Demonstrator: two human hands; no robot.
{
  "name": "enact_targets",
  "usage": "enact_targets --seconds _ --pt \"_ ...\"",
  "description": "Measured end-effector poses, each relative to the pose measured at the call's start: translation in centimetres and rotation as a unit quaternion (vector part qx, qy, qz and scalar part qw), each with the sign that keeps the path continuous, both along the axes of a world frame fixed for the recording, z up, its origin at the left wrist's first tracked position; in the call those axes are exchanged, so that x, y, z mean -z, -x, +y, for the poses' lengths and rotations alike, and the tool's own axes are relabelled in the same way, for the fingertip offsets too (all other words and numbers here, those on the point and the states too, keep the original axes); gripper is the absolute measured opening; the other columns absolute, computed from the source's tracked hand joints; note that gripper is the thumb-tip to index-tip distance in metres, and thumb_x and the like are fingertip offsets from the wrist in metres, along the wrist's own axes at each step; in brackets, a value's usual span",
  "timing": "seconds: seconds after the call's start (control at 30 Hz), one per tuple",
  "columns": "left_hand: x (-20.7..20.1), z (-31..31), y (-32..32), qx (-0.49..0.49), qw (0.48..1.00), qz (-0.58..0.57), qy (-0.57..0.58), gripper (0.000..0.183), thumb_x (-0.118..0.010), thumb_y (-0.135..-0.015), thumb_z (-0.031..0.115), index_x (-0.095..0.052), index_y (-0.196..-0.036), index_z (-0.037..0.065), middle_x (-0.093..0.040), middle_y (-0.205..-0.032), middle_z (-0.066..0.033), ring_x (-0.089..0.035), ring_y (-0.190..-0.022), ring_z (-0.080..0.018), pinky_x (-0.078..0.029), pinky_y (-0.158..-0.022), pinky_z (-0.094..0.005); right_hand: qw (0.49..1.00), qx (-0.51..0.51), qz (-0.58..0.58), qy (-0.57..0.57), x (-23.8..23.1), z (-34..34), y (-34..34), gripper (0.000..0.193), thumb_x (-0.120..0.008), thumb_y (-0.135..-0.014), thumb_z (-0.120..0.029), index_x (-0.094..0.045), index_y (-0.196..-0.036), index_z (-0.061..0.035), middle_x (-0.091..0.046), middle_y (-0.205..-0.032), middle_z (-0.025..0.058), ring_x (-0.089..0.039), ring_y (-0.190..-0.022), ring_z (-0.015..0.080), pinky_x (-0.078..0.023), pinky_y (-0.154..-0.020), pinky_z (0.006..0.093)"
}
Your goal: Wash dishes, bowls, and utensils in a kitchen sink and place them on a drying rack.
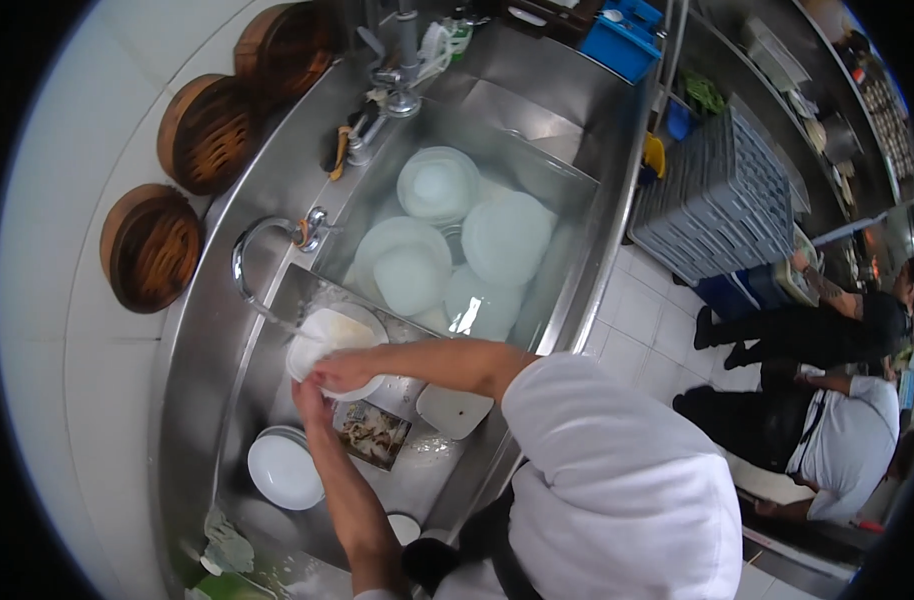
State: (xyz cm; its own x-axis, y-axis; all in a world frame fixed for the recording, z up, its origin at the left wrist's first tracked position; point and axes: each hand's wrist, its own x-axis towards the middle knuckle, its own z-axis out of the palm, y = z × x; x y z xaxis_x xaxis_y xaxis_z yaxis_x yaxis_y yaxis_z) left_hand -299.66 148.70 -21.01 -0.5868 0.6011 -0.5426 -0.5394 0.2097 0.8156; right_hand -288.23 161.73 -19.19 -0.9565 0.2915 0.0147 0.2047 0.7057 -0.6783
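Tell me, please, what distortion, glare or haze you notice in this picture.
In the head view, fisheye curvature bows the metal sink, with black corners; also in the head view, white glare shows over one submerged plate, while the other submerged dishes look soft and hazy.

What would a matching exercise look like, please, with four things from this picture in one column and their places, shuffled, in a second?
Things
1. White dish
2. Wooden baskets
3. Grey crates
4. Pale plates

Places
A. Stacked to the right of the sink
B. Under water in a basin
C. At the left hand and right hand, by the curved tap
D. Beside the white wall

Pairs: 1-C, 2-D, 3-A, 4-B
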Motion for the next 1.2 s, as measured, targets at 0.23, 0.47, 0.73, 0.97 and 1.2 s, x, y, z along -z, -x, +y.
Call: enact_targets --seconds 0.23,0.47,0.73,0.97,1.2 --pt "0.8 2.1 -1.5 -0.011 0.995 0.031 0.096 0.058 -0.065 -0.075 0.014 -0.044 -0.128 0.008 -0.063 -0.104 -0.0084 -0.063 -0.084 -0.0215 -0.053 -0.058 -0.0352 0.985 -0.031 0.117 0.120 4.3 0.0 0.6 0.016 -0.056 -0.078 -0.010 -0.064 -0.090 -0.0030 -0.062 -0.093 0.0194 -0.058 -0.095 0.0356 -0.043 -0.089 0.0432" --pt "0.1 -0.2 -1.0 0.037 0.991 0.036 0.127 0.052 -0.065 -0.079 0.006 -0.046 -0.127 0.006 -0.064 -0.109 -0.0120 -0.067 -0.089 -0.0235 -0.059 -0.063 -0.0350 0.961 0.180 -0.139 -0.156 -0.7 4.9 0.4 0.022 -0.058 -0.080 -0.015 -0.062 -0.094 0.0004 -0.065 -0.091 0.0179 -0.063 -0.089 0.0341 -0.050 -0.081 0.0438" --pt "6.6 0.6 -3.0 -0.171 0.966 -0.172 -0.093 0.047 -0.048 -0.082 -0.006 -0.047 -0.128 0.006 -0.059 -0.117 -0.0125 -0.061 -0.105 -0.0288 -0.054 -0.085 -0.0423 0.929 0.211 -0.290 -0.087 -5.1 -4.1 -11.9 0.036 -0.049 -0.083 -0.009 -0.041 -0.113 0.0094 -0.065 -0.082 0.0247 -0.066 -0.076 0.0403 -0.054 -0.067 0.0483" --pt "8.0 4.9 -2.8 -0.008 0.978 0.209 0.023 0.050 -0.059 -0.070 0.001 -0.057 -0.120 0.005 -0.065 -0.092 -0.0098 -0.062 -0.076 -0.0219 -0.043 -0.094 -0.0293 0.895 0.223 -0.384 -0.038 -3.1 -6.7 -18.9 0.027 -0.046 -0.090 -0.010 -0.050 -0.113 0.0042 -0.066 -0.091 0.0213 -0.067 -0.085 0.0394 -0.056 -0.071 0.0455" --pt "-0.9 4.9 -6.3 0.094 0.995 0.000 0.035 0.086 -0.062 -0.080 0.014 -0.012 -0.150 0.014 -0.058 -0.117 -0.0104 -0.057 -0.098 -0.0232 -0.047 -0.075 -0.0459 0.887 0.425 -0.169 -0.065 2.5 5.2 -5.5 0.036 -0.054 -0.081 -0.007 -0.048 -0.115 0.0012 -0.059 -0.114 0.0216 -0.061 -0.102 0.0344 -0.050 -0.085 0.0444"
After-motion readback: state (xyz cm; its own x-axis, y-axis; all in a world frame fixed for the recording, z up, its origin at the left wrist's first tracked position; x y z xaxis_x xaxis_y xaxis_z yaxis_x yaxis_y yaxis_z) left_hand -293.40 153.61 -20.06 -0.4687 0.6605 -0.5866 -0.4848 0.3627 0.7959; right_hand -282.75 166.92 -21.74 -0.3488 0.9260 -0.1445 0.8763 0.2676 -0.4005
